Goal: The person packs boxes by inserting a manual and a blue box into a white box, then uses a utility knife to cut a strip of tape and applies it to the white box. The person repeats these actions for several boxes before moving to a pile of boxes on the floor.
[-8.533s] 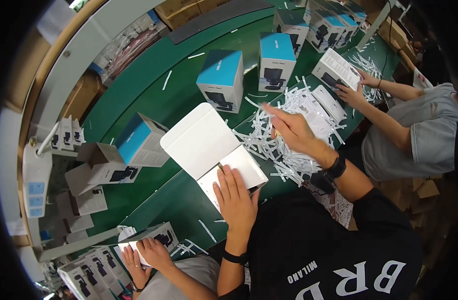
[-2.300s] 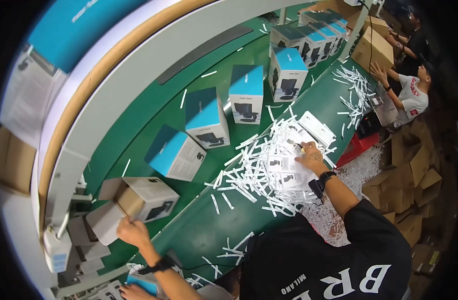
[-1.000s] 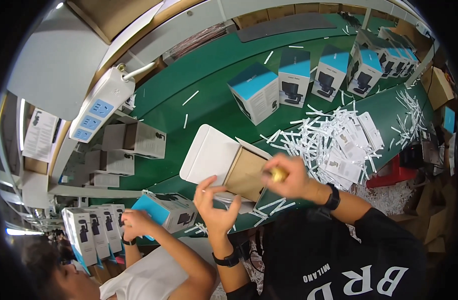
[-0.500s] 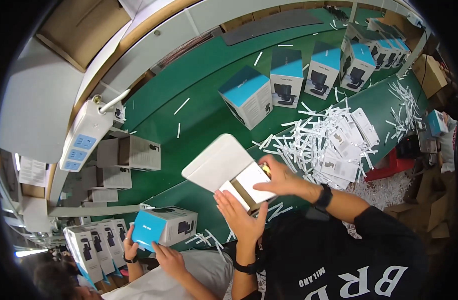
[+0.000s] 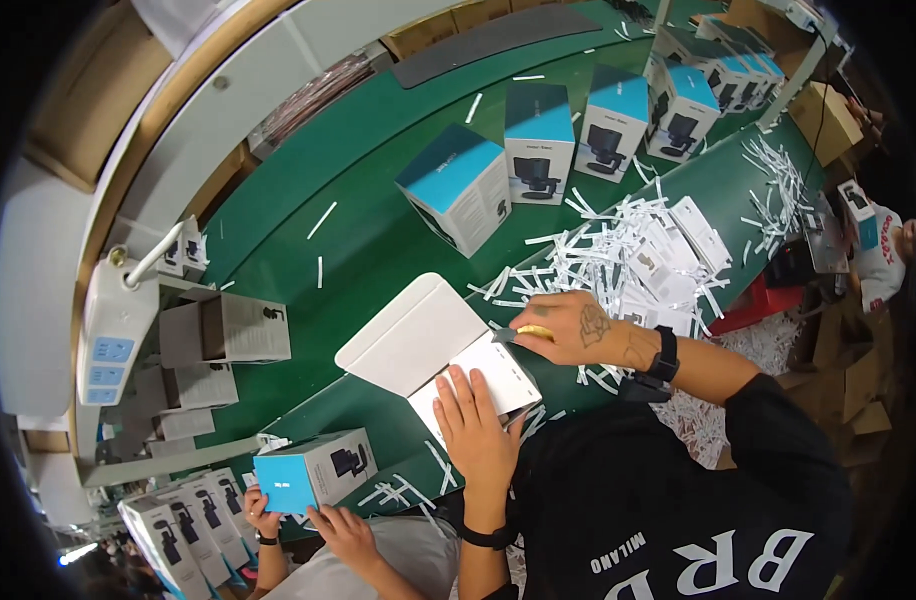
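Observation:
A white carton [image 5: 510, 377] lies in front of me on the green bench. Its large lid [image 5: 410, 335] stands open toward the far left, and the inner flaps now lie over the opening. My left hand [image 5: 473, 432] rests on those flaps, its fingers stretched out. In my right hand [image 5: 583, 330] is a yellow-handled utility knife [image 5: 534, 332]. The tip of the knife is at the carton's far right corner, by the lid's fold; whether it touches the cardboard I cannot tell.
Blue-topped product boxes [image 5: 538, 150] stand along the far bench. White paper strips [image 5: 588, 245] and leaflets [image 5: 663, 265] are heaped to the right. At left, a co-worker's hands [image 5: 346, 535] hold a blue-and-white box [image 5: 288, 483], near open cartons [image 5: 253, 330] and a power strip [image 5: 118, 330].
The carton's inner flaps have been folded down over its opening. My left hand has moved onto them, and my right hand has shifted to the far corner with the knife.

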The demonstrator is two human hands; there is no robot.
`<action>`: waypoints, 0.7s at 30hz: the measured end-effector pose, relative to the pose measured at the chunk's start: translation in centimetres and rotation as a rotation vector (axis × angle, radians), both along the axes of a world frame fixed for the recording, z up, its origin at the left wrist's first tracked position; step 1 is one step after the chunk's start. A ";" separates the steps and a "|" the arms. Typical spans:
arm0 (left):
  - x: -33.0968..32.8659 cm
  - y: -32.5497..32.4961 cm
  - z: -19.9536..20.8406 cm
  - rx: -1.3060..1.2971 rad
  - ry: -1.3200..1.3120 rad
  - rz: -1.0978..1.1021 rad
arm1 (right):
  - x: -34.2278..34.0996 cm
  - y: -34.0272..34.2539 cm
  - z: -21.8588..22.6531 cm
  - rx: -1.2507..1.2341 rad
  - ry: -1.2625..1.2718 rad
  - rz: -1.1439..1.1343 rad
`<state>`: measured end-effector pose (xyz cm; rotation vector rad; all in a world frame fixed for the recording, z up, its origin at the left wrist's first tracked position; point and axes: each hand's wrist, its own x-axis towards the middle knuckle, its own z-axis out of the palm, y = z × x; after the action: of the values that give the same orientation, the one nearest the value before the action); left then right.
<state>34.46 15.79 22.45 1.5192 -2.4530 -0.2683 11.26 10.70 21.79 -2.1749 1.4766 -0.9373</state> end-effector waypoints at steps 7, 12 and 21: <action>0.4 0.0 -0.1 -0.022 0.016 0.009 | 0.1 -0.2 0.2 -0.055 0.068 -0.043; 0.2 -0.1 0.0 -0.029 0.011 0.015 | 0.2 0.0 0.2 -0.054 -0.017 -0.016; 0.1 -0.4 1.0 -0.017 -0.007 0.015 | 0.5 1.2 0.5 -0.060 0.025 0.063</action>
<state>34.51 15.43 23.43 1.5336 -2.4423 -0.2388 11.72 11.90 22.27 -2.2697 1.4002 -0.9475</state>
